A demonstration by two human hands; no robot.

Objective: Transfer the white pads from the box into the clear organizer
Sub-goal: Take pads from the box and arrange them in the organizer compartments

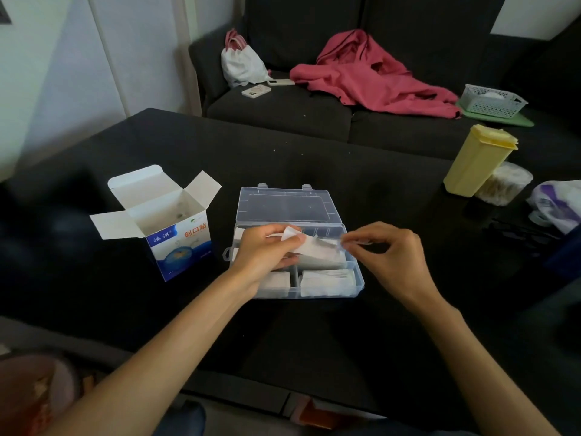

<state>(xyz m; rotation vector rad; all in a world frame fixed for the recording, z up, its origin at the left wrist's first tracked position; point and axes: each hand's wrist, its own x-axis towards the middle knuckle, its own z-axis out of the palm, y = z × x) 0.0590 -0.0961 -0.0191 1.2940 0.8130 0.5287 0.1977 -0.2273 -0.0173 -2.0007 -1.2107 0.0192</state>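
Stack of white paper-wrapped pads [314, 248] pinched by left hand [267, 250] and right hand [385, 250] fingertips over clear plastic compartment organizer [358, 286]; open blue-white cardboard box [163, 221] at 9 o'clock. Stack best squared, then lowered flat into compartment.

home living room: dark sofa [314, 111]

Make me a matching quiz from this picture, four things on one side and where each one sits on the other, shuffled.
Things:
1. open box
2. clear organizer
3. yellow container
4. pink jacket

Places:
A. on the sofa
B. far right of the table
C. left of the organizer
D. under both hands

Pairs: 1-C, 2-D, 3-B, 4-A
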